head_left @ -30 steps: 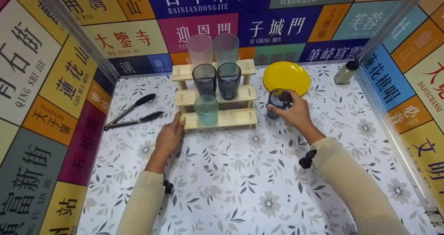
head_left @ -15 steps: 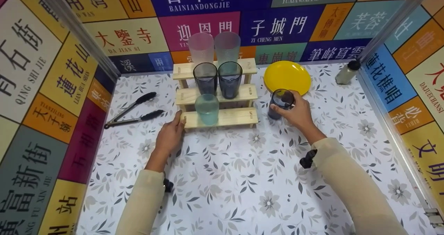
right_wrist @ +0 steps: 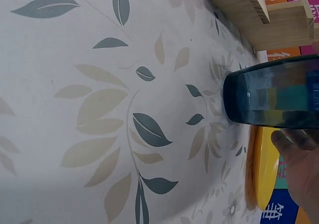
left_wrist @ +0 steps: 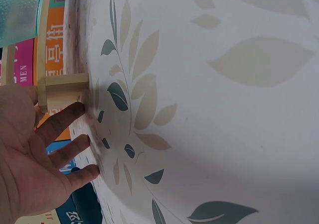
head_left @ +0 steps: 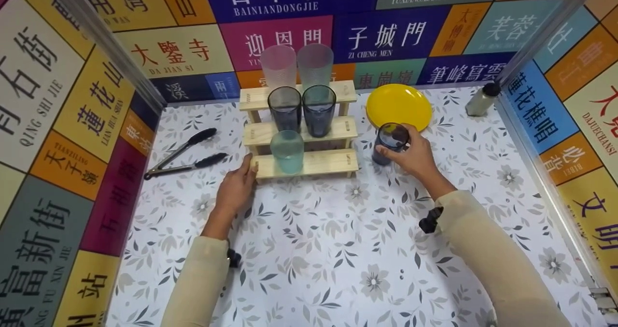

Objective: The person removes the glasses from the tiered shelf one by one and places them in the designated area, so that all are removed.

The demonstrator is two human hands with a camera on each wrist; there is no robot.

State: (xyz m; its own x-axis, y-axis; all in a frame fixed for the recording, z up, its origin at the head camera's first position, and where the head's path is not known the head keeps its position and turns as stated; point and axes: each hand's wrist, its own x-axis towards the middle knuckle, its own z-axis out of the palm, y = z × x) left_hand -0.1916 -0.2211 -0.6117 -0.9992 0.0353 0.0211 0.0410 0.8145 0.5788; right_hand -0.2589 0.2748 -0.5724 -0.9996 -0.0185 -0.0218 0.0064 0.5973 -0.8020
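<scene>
In the head view, my right hand (head_left: 414, 154) grips a dark tinted drinking glass (head_left: 384, 154), thumb at the near side. The right wrist view shows this glass (right_wrist: 264, 97) with its base by the tablecloth; whether it touches is unclear. My left hand (head_left: 235, 187) rests against the left end of a three-step wooden rack (head_left: 330, 163), its fingers (left_wrist: 65, 154) spread and fairly straight in the left wrist view. On the bottom step stands a teal glass (head_left: 287, 155). Two dark glasses (head_left: 318, 114) occupy the middle step, and two frosted tumblers (head_left: 278, 65) the top one.
Behind my right hand lies a yellow plate (head_left: 403, 106). Black-tipped tongs (head_left: 181, 158) lie spread at the left. A small bottle with a black cap (head_left: 481, 102) stands at the back right. Printed panels (head_left: 386, 32) wall in the flowered tablecloth (head_left: 314, 259).
Hardly anything differs. The right hand and its glass shift very slightly to the right; the left hand stays at the rack.
</scene>
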